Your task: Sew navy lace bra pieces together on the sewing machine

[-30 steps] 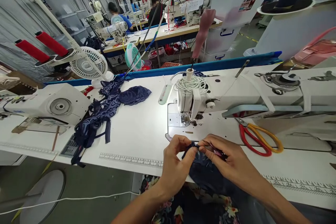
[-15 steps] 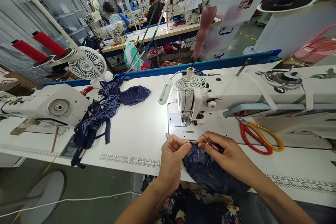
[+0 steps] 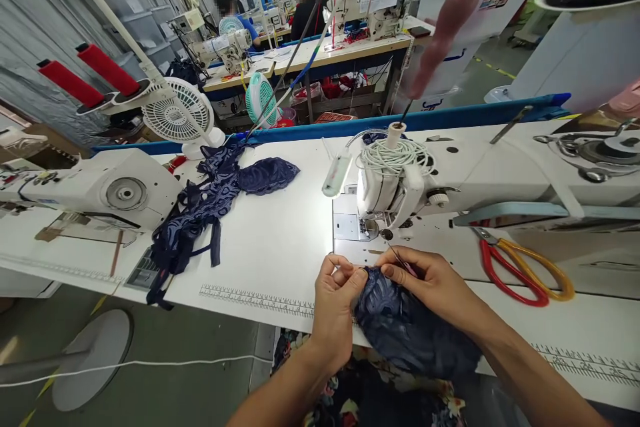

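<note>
My left hand [image 3: 334,310] pinches the upper edge of a navy lace garment piece [image 3: 400,323] between thumb and fingers. On the other side of that edge, my right hand [image 3: 433,280] grips the cloth too. Tucked in the right hand is a small pointed metal tool [image 3: 406,264], perhaps thread snips; its kind is partly hidden. The cloth hangs over the table's front edge toward my lap. Just beyond both hands stands the sewing machine [image 3: 383,193], its presser foot [image 3: 370,228] close to my fingers.
Red-and-yellow-handled scissors [image 3: 525,273] lie right of my hands. A heap of navy lace pieces [image 3: 197,220] lies to the left, near a second machine [image 3: 123,190] and a white fan [image 3: 177,110]. A printed ruler [image 3: 255,300] runs along the table edge. People sit at machines behind.
The view has shifted, so the table and machines appear slightly further right. Both hands stay on the navy lace edge, with the pointed tool still in the right hand.
</note>
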Demonstrator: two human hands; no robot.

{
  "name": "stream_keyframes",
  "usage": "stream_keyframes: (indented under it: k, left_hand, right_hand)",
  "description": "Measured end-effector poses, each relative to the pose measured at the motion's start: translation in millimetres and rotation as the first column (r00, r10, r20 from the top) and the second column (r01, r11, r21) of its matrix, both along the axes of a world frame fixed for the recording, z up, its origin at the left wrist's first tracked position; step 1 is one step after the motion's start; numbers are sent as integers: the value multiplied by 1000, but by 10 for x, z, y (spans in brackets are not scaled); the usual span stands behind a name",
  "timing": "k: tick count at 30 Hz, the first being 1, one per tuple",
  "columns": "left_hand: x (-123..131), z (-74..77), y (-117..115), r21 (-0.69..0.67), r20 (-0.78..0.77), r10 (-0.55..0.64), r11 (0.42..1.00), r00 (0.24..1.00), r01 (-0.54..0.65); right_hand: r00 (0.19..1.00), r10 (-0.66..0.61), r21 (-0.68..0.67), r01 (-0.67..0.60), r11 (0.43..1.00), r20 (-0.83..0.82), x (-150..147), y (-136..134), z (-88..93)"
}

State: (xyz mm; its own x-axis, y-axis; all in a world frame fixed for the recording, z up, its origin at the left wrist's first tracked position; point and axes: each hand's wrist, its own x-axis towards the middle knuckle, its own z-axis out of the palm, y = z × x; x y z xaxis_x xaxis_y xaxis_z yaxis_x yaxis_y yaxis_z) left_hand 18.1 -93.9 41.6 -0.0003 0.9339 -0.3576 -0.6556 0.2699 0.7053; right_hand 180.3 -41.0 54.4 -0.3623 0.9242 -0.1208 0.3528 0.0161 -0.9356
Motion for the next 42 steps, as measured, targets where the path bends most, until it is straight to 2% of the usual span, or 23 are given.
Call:
stream_keyframes:
  k: [12, 16, 19, 22, 24, 26, 27, 28, 29, 30, 31, 32, 33, 35, 37, 39, 42]
  left_hand:
    - [-5, -13, 11, -31, -4, -9, 999, 1000, 9]
    - [6, 5, -9, -22, -107, -104, 995, 989, 102]
    - [39, -36, -45, 15, -206, -180, 982, 962, 188]
    - [22, -63, -62, 55, -290, -159, 982, 944, 182]
    - [-84, -11, -14, 81, -374, -139, 980, 917, 181]
    - [-275, 108, 119, 146, -541, -168, 946, 824, 288]
    - [-386, 180, 223, 181, -658, -203, 892, 725, 414]
    - [-494, 249, 350, 204, -777, -218, 800, 591, 563]
    - [-587, 304, 496, 207, -866, -209, 677, 454, 706]
    - [-655, 339, 655, 168, -929, -194, 538, 315, 826]
    - [-695, 349, 817, 97, -973, -149, 434, 178, 896]
    - [-703, 332, 974, 3, -996, -79, 366, 34, 931]
    - [-685, 292, 1116, -84, -996, -6, 335, -87, 938]
    - [-596, 172, 1324, -135, -983, 71, 350, -170, 927]
    - [-487, 54, 1399, -113, -978, 118, 397, -173, 911]
    - [-401, -22, 1329, -67, -961, 208, 463, -182, 884]
    - [-337, -73, 1017, 19, -883, 396, 568, -253, 823]
  right_hand:
    - [1000, 7, 24, -8, 1000, 12, 40, -33, -121]
    - [999, -24, 52, 21, 998, 42, 74, -62, -117]
    - [998, -31, 63, 27, 998, 62, 75, -95, -76]
    - [996, -33, 73, 27, 997, 79, 90, -131, -49]
    - [991, -31, 91, 19, 996, 132, 145, -140, -75]
    - [964, -58, 165, 15, 986, 259, 251, -123, -152]
    - [934, -96, 225, 17, 974, 344, 319, -106, -209]
    - [891, -145, 291, 15, 957, 430, 391, -83, -275]
    - [840, -199, 357, 7, 934, 505, 463, -58, -343]
    - [784, -252, 414, -6, 910, 567, 529, -32, -410]
    - [728, -301, 463, -26, 886, 616, 585, -8, -468]
    - [675, -344, 508, -53, 860, 652, 628, 13, -514]
    - [625, -388, 553, -86, 829, 677, 658, 31, -544]
    - [548, -477, 648, -166, 743, 687, 681, 55, -558]
    - [534, -535, 724, -238, 647, 654, 662, 67, -529]
    - [599, -504, 756, -294, 584, 622, 606, 75, -490]
    - [708, -340, 738, -377, 560, 619, 460, 103, -453]
